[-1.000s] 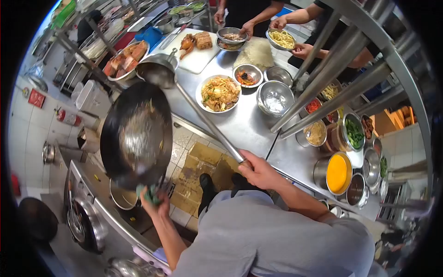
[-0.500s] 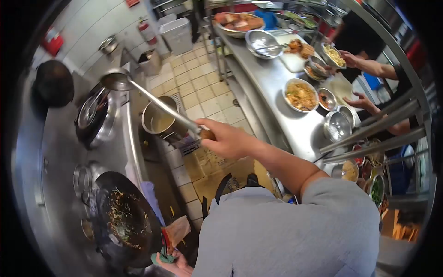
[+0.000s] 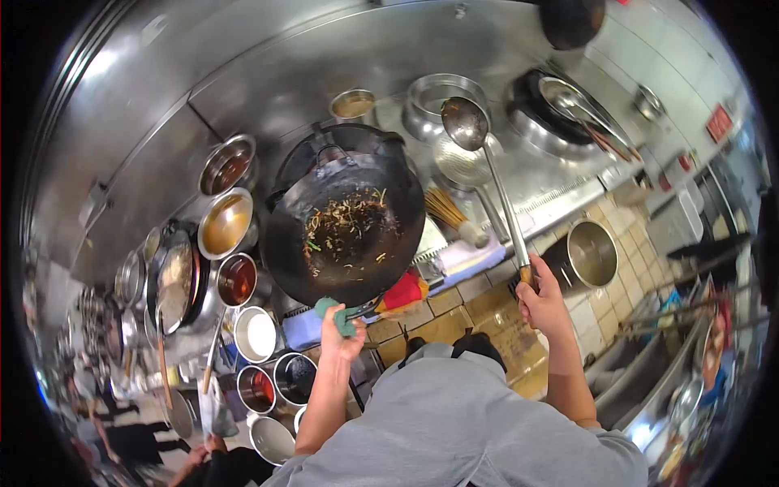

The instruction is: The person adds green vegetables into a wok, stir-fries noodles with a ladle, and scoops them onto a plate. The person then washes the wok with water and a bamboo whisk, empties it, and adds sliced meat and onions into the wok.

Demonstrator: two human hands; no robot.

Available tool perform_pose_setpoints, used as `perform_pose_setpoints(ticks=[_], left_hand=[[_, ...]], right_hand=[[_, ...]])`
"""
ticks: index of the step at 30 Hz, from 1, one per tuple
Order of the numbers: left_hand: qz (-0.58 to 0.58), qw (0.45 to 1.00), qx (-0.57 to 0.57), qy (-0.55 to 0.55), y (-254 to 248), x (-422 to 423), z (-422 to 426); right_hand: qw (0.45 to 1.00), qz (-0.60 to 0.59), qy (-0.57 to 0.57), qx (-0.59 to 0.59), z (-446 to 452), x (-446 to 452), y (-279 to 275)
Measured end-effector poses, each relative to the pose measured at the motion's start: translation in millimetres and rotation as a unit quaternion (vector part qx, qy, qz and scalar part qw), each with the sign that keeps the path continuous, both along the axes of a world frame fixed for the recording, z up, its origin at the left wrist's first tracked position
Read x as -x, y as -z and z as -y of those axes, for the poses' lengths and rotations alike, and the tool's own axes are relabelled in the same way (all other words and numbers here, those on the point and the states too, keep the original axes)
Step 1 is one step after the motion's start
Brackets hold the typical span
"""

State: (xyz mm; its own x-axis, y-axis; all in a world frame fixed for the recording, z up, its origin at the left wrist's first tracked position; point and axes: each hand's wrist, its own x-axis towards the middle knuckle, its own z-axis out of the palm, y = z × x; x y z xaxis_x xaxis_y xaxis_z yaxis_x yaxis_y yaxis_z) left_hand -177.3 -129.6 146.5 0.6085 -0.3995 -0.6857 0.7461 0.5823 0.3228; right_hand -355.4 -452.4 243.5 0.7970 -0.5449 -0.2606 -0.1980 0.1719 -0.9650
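A dark wok (image 3: 357, 260) sits over the stove, tilted toward me, with brown noodle scraps and bits of greens (image 3: 349, 221) stuck inside it. My left hand (image 3: 341, 334) is closed around the wok's handle through a folded green cloth (image 3: 334, 312). Out to the right, my right hand (image 3: 542, 299) grips the handle of a long ladle (image 3: 466, 123). The ladle's stained bowl hangs above the stove top, apart from the wok. Below it lie a round strainer (image 3: 466, 158) and a bamboo brush (image 3: 454, 215).
Metal pots of sauce (image 3: 225, 223) stand left of the wok, beside a white container (image 3: 255, 334). A lidless steel pot (image 3: 454, 93) is behind the strainer. A tall stockpot (image 3: 591, 252) stands at right. Another person's hands (image 3: 213, 446) show at lower left.
My view has swung left from the prep counter to the stove. The ladle is still in my right hand, and my left hand still holds the wok handle through the cloth.
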Motion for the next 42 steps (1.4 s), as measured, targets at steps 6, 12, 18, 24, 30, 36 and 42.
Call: perform_pose_setpoints(ticks=[6,12,18,24,30,36,42], left_hand=[[0.015,0.999,-0.01,-0.048,30,-66,26],[0.009,0.995,-0.012,-0.101,45,-136,69],[0.066,0.991,0.093,-0.067,49,-129,59],[0.062,0.979,0.149,-0.126,82,-12,31],[-0.031,0.976,-0.146,-0.158,98,74,40],[0.182,0.857,-0.482,0.022,66,44,60],[0.404,0.703,-0.508,0.29,48,-15,67]], right_hand=[[0.952,-0.031,-0.093,0.291,26,-123,-11],[0.873,0.033,-0.147,0.463,72,-244,-30],[0.82,0.02,-0.159,0.55,83,-386,-38],[0.87,-0.073,-0.165,0.459,51,-581,68],[0.947,-0.126,-0.258,0.146,54,-639,52],[0.949,-0.057,-0.249,0.184,125,-544,52],[0.914,0.067,-0.076,0.393,159,-328,91]])
